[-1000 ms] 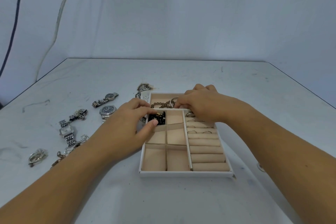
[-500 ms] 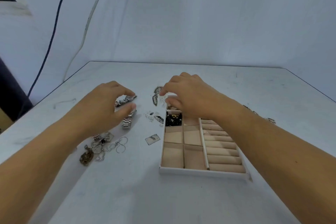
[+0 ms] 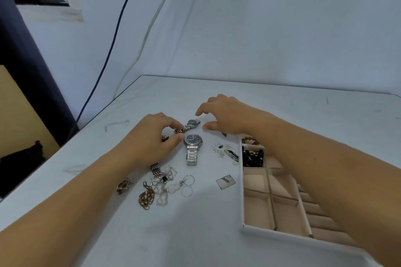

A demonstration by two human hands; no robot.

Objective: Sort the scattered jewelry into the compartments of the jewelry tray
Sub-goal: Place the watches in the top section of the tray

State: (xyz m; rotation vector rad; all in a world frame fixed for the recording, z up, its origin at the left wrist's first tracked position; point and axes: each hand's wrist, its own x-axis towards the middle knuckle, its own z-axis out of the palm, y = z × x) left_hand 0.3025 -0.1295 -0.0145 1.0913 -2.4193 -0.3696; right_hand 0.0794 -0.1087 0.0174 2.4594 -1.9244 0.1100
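Note:
The beige jewelry tray (image 3: pixel 258 228) sits at the right, partly under my right forearm; black beads (image 3: pixel 252 157) fill one of its far compartments. My left hand (image 3: pixel 152 136) pinches the band of a small silver watch (image 3: pixel 192 123) between thumb and fingers. A larger blue-faced silver watch (image 3: pixel 192 144) lies flat just right of that hand. My right hand (image 3: pixel 225 115) hovers with fingers spread beside the small watch's face, holding nothing. Chains and hoop earrings (image 3: pixel 165 186) lie tangled near my left wrist.
A small plastic packet (image 3: pixel 225 181) and some small pieces (image 3: pixel 225 151) lie left of the tray. Another watch (image 3: pixel 124 184) sits near the table's left edge (image 3: pixel 65 147). A wall with hanging cables stands behind the table.
My view has swung left. My right hand left the tray's far compartments and reached toward the small watch. My left hand moved from the tray to the small watch's band.

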